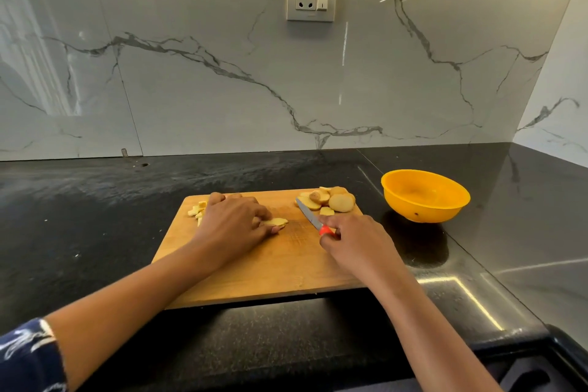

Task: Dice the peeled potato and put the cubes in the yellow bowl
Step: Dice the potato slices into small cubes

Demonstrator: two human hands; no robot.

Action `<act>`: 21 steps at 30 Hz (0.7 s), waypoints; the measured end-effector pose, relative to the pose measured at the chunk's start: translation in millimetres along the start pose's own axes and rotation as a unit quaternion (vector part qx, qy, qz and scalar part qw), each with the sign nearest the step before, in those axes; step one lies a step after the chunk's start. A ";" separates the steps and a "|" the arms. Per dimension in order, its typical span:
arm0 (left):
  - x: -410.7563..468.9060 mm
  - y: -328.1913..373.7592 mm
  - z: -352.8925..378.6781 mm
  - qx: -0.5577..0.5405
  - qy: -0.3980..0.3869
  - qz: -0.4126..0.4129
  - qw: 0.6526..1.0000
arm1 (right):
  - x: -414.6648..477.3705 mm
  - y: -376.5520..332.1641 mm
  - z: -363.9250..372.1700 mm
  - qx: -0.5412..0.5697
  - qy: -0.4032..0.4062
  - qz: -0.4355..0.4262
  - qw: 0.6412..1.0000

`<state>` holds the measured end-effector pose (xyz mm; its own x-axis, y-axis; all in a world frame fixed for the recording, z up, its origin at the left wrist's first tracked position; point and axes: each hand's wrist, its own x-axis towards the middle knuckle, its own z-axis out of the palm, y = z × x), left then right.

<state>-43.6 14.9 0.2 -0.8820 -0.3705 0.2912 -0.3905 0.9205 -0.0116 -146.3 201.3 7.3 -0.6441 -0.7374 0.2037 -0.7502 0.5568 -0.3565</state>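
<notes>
Potato slice (pixel 276 221) held by left fingers (pixel 261 212); right fingers (pixel 336 223) grip knife (pixel 307 212).

Potato slices (pixel 331 200) heaped, board (pixel 286 264) far-right corner; yellow bowl (pixel 423 213) upright nearby.

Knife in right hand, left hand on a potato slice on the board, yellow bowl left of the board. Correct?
Not quite: the yellow bowl sits right of the cutting board, per the head view. The rest holds: the right hand grips the knife, the left hand holds a potato slice on the board.
</notes>
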 end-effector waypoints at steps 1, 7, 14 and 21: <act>-1.8 -2.1 1.1 -0.013 0.004 0.002 1.000 | -2.7 -0.6 -2.0 -0.011 -0.019 -0.002 1.000; -14.5 -17.1 3.4 -0.137 0.048 0.060 0.988 | -21.1 -6.9 -8.8 -0.049 -0.034 -0.031 0.998; -12.6 -18.4 8.6 -0.148 0.065 0.123 0.979 | -23.3 -18.7 2.5 -0.046 -0.015 -0.058 0.997; -12.3 -17.5 10.1 -0.143 0.092 0.142 0.975 | -22.5 -17.5 -0.5 -0.045 0.009 -0.064 0.997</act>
<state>-28.6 2.1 -12.9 -0.8717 -0.0920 0.4814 -0.0255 0.9894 0.1429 -118.8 208.3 9.4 -0.5444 -0.7979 0.2588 -0.8362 0.4916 -0.2430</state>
